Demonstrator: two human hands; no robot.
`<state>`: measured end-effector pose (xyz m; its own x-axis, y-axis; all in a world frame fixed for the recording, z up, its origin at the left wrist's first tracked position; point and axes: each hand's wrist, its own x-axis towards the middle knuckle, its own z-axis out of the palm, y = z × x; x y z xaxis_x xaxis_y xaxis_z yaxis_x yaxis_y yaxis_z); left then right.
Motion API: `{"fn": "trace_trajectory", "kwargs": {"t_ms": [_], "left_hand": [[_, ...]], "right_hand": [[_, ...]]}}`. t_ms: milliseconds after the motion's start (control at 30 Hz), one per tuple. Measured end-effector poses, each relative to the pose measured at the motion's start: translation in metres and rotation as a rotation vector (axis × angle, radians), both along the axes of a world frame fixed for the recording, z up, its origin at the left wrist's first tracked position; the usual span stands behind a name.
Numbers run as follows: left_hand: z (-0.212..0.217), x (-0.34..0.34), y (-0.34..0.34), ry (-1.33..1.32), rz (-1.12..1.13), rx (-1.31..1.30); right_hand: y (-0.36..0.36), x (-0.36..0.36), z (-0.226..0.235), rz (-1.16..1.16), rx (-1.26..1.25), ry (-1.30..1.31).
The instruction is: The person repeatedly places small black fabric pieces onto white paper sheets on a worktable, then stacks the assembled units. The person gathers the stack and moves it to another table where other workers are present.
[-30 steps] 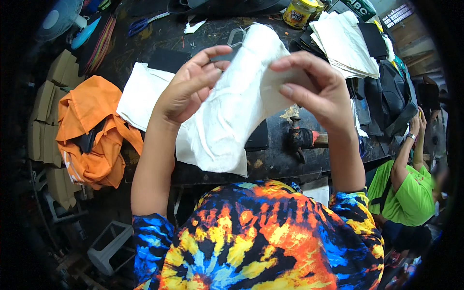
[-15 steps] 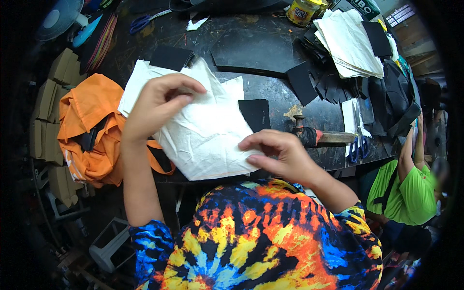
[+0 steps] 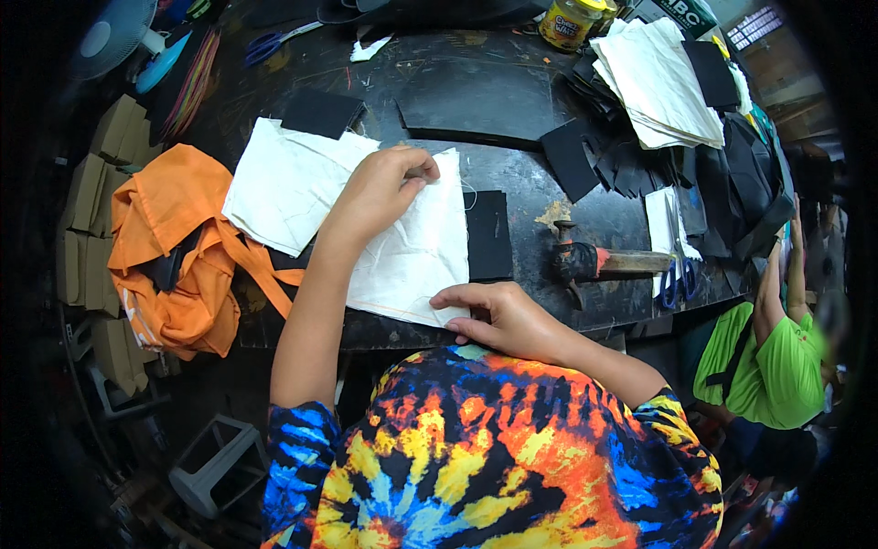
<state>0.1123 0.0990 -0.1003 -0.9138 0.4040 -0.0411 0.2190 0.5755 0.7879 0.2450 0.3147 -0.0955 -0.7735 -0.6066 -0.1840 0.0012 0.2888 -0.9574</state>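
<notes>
A flat white cloth rectangle (image 3: 412,261) nears the black tabletop (image 3: 532,229) edge at six o'clock. Left hand (image 3: 386,188) curls at twelve, grip unclear; right hand (image 3: 503,316), at five, parts thumb and forefinger. Tabletop shows toward three.

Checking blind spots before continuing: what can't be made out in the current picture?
All in the head view:
Left hand: palm hidden by its own back.
Surface beneath the white cloth: covered by it.
Dark item in the orange cloth: mostly hidden by folds.
Fan: cut off at the picture's edge.
</notes>
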Motion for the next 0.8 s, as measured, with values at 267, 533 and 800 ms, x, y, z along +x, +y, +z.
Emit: {"fn": "trace_trajectory", "kwargs": {"t_ms": [267,533,800], "left_hand": [[0.0,0.009,-0.001,0.171,0.001,-0.14],[0.013,0.067,0.002,0.46,0.09,-0.099],[-0.009,0.108,0.011,0.416,0.195,0.063]], "right_hand": [[0.081,-0.055,0.038,-0.379,0.239,0.316],[0.131,-0.126,0.002,-0.562,0.812,0.605],[0.122,-0.101,0.019,-0.458,0.29,0.694]]}}
